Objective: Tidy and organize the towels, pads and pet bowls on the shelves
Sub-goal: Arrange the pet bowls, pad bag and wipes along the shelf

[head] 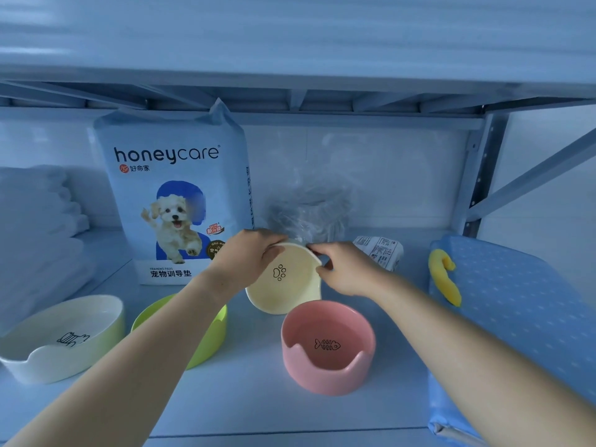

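Both hands hold a cream bowl (pixel 283 285), tilted so its paw-print inside faces the viewer, at mid-shelf (pixel 258 398) just behind a pink bowl (pixel 327 350). The left hand (pixel 254 253) curls over the far left rim. The right hand (pixel 345 269) pinches the right rim. A crumpled clear bag (pixel 309 204) sits close behind. Best handling is probably to keep both grips firm, level the bowl, and set it down clear of the pink bowl and bag.

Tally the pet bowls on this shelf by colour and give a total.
white bowl: 1
green bowl: 1
yellow bowl: 1
pink bowl: 1
Total: 4
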Motion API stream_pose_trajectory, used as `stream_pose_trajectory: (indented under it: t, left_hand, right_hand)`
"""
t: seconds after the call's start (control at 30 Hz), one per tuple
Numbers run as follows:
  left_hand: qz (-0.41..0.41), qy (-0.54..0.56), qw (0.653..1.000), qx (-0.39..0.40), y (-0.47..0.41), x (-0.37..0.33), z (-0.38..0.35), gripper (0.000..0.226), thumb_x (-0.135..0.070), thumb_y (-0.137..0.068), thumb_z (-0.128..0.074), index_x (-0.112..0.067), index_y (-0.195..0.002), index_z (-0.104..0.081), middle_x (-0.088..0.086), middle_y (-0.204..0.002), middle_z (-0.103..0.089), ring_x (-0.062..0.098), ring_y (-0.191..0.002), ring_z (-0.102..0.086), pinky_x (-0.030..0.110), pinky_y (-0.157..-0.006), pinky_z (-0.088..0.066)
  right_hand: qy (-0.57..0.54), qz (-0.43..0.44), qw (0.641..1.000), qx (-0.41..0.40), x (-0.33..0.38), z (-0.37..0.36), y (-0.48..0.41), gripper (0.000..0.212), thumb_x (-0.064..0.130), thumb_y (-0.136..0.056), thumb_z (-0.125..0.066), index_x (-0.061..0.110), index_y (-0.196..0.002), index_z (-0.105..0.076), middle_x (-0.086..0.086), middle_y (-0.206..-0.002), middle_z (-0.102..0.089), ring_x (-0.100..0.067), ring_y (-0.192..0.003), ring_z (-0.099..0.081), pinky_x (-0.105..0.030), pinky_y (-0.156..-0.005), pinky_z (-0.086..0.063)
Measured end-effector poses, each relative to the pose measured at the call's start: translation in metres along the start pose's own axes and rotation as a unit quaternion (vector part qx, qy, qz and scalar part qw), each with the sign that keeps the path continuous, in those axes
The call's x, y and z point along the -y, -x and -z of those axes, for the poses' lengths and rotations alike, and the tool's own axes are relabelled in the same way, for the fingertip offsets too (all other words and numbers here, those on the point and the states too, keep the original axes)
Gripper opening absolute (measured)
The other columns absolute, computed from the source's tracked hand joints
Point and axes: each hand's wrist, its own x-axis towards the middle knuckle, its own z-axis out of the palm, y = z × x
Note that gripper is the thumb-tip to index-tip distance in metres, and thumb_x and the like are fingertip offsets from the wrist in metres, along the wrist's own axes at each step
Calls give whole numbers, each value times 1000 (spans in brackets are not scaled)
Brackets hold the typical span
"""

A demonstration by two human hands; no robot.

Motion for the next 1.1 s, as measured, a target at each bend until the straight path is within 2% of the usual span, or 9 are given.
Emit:
stream_pose_trajectory:
  t: [0.1, 0.23, 0.33, 0.43, 0.5, 0.7, 0.8, 0.93, 1.1]
  left_hand:
    - [-2, 22, 999, -25, -2, 3, -5, 30, -29, -92, -43, -19, -110, -65, 5, -109, -60, 25, -93, -60, 32, -73, -46]
    - [26, 48, 998, -38, -3, 5, -7, 32, -13, -92, -53, -20, -123, -58, 5, -125, -48, 24, -99, -58, 27, -80, -43]
    - [31, 54, 998, -16, 3, 9, -9, 41, -9, -90, -50, -25, -128, -52, 3, -128, -46, 24, -104, -56, 33, -83, -48]
    - [43, 42, 998, -16, 11, 10, -11, 47, -19, -87, -54, -31, -132, -45, -1, -131, -43, 21, -101, -57, 32, -78, -49]
    - [44, 49, 998, -13, 15, 10, -12, 54, -25, -84, -60, -33, -134, -41, -3, -130, -43, 18, -97, -58, 31, -79, -50]
    - [41, 30, 998, 29, 23, 16, -11, 76, -30, -76, -65, -36, -141, -28, -4, -126, -39, 18, -100, -57, 33, -80, -51]
    - [61, 47, 997, 13, 27, 16, -13, 74, -27, -77, -67, -34, -141, -31, -3, -125, -41, 18, -100, -58, 34, -82, -52]
    - [98, 66, 992, -34, 31, 13, -22, 58, -19, -85, -64, -29, -136, -40, 1, -124, -48, 21, -99, -60, 35, -83, -51]
    - [120, 24, 992, -23, 14, 17, -22, 52, -13, -91, -54, -23, -139, -39, 10, -122, -57, 28, -103, -58, 33, -83, -46]
  right_hand:
    - [3, 5, 1000, -16, 0, -2, -4, 35, 21, -91, -53, 19, -125, -56, -4, -103, -67, -18, -76, -62, -26, -65, -47]
    - [-13, -12, 998, -56, 0, -6, -9, 21, 28, -90, -52, 13, -96, -67, -6, -76, -64, -22, -61, -57, -29, -55, -42]
    - [11, -20, 996, -86, -3, -8, -14, 19, 19, -86, -52, 6, -85, -66, -11, -80, -61, -26, -70, -56, -34, -59, -44]
    - [10, -33, 996, -87, -7, -8, -15, 15, 13, -84, -51, 7, -80, -65, -12, -74, -63, -23, -59, -51, -31, -51, -36]
    - [19, -32, 996, -86, -10, -6, -14, 14, 13, -85, -52, 10, -81, -65, -9, -72, -65, -22, -58, -52, -28, -50, -35]
    - [41, -30, 995, -89, -14, -1, -13, 13, 22, -85, -59, 15, -90, -68, -3, -81, -69, -23, -71, -61, -31, -63, -48]
    - [40, -24, 996, -77, -14, 3, -9, 13, 23, -83, -61, 16, -91, -68, 0, -83, -69, -20, -74, -62, -29, -66, -50]
    - [71, 5, 995, -70, -11, 1, -8, 12, 22, -82, -59, 14, -88, -67, 0, -72, -66, -21, -67, -59, -26, -59, -42]
    - [41, 15, 995, -88, -8, 2, -12, 44, 35, -85, -64, 25, -126, -55, 1, -90, -69, -17, -82, -62, -25, -73, -45]
